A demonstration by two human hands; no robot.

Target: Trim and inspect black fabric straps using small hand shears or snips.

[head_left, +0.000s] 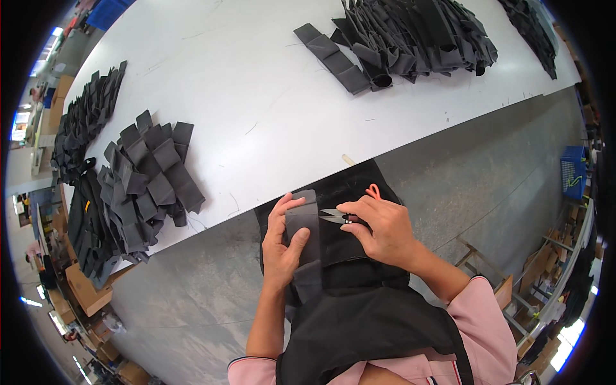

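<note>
My left hand (282,240) is closed on a dark grey fabric strip (307,221), thumb in front and fingers behind. The strip hangs down over my black apron (359,321). In my right hand (385,228) is a pair of small thread snips (333,217), gripped between thumb and fingers. Their pointed blades are apart and lie at the strip's right edge; I cannot tell whether they touch it. An orange-red loop (373,190) sticks out above my right hand.
Ahead stands a white table (256,96), its near edge slanting. On it lie a pile of grey strips (151,170) at left, another pile (417,38) at the far right, and loose thread bits. A blue basket (573,172) and a cardboard box (86,289) are off the table.
</note>
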